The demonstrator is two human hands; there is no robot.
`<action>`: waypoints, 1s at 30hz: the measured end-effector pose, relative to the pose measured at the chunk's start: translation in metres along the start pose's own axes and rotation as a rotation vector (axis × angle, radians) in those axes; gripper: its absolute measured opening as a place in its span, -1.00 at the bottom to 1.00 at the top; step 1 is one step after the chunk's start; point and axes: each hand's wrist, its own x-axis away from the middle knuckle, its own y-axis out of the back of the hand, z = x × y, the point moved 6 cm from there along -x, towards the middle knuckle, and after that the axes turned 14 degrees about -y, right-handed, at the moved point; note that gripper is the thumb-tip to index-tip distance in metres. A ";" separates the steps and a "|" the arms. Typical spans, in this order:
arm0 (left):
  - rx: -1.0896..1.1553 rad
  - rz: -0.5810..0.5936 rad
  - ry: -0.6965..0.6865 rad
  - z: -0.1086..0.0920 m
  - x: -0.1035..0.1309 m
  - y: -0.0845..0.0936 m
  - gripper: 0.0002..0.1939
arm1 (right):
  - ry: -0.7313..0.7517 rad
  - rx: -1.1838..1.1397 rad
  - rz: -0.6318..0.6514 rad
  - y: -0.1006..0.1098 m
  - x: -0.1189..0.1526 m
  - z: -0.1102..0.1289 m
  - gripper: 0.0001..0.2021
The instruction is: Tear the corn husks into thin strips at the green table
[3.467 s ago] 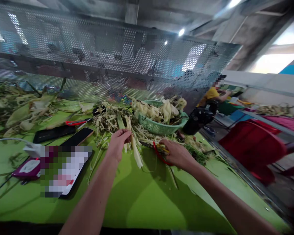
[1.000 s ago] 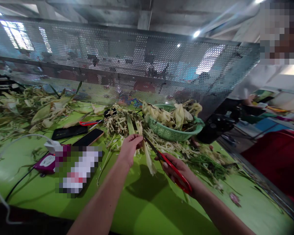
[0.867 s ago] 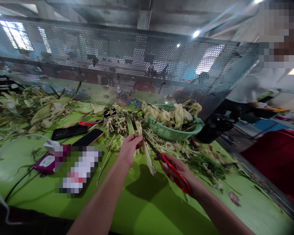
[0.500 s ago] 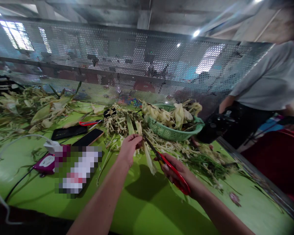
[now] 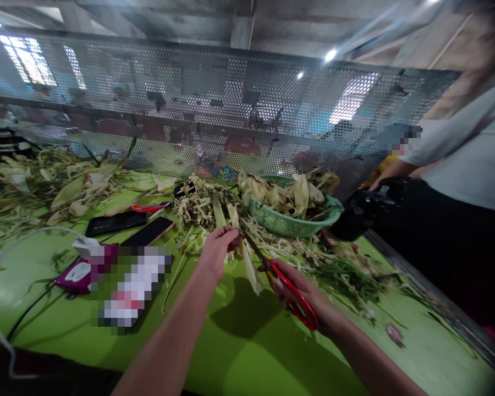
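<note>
Pinched between the fingers of my left hand (image 5: 219, 248) is a pale corn husk (image 5: 247, 263), with its ends sticking out above and below the grip. My right hand (image 5: 299, 289) is wrapped round the red handles of a pair of scissors (image 5: 291, 287). Their dark blades point up and left, with the tips at the husk close to my left fingertips. I cannot tell whether the blades are touching it. Behind my hands lies a heap of shredded husk (image 5: 198, 212). A green plastic basket (image 5: 289, 223) full of husks stands just beyond, to the right.
On the left are a purple power strip (image 5: 76, 275) with a white plug, phones (image 5: 148, 232) and a red utility knife (image 5: 150, 207). More husks (image 5: 61, 181) pile at the far left. A perforated metal screen (image 5: 214, 115) closes the back. A person (image 5: 470, 154) with a black camera (image 5: 358, 209) stands at right.
My hands, the scissors and the husk stay almost still. The person at the right has shifted nearer, and the red thing beside them is now mostly covered.
</note>
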 end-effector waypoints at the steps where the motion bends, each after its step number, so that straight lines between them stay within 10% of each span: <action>1: 0.001 0.003 -0.001 0.001 0.000 0.000 -0.84 | 0.003 0.008 -0.001 0.000 0.000 0.001 -0.51; 30: 0.032 -0.030 0.030 -0.004 0.000 -0.004 -0.76 | 0.077 0.110 -0.143 0.012 -0.002 -0.007 -0.63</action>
